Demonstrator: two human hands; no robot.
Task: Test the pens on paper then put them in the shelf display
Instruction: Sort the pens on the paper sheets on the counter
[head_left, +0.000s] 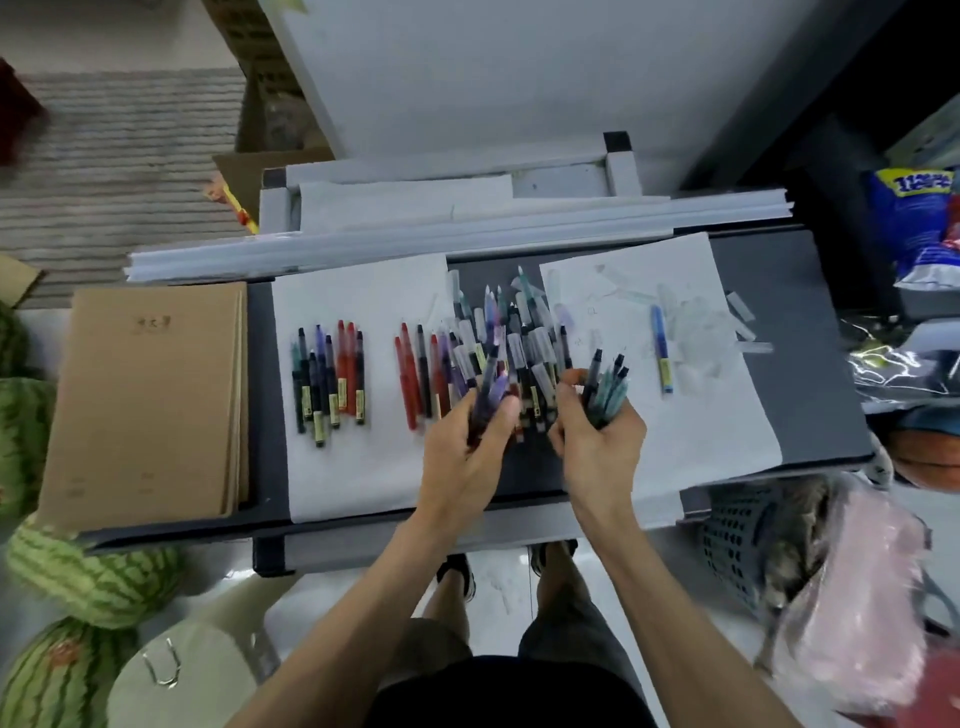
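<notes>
— What do the hands have?
— Both are at the centre of the frame, over the dark table (795, 338). The left hand (467, 447) has its fingers curled round a bundle of purple and dark pens (491, 392), which fans out of the fist toward the top of the frame.
— And the other?
— The right hand (597, 447) grips a second bundle, teal and black pens (608, 384), also sticking up past the fingers. The two bundles are near each other but apart.
— Where are the rest?
— The loose pile of pens (511, 338) lies just above both hands, between the two sheets. The left hand's bundle overlaps its lower edge; I cannot tell whether they touch.
— Any lying apart from it?
— On the left sheet of paper (343, 467), left of centre, a row of dark, blue and red pens (328, 379) lies side by side, well apart from the hands. Several red pens (409, 374) lie at the pile's left edge. On the right sheet of paper (701, 426) a single blue pen (661, 353) lies beside scattered clear caps (696, 332).
— Around the table?
— Brown notebooks (150, 395) at the left, watermelons (93, 577) in the lower left corner.
</notes>
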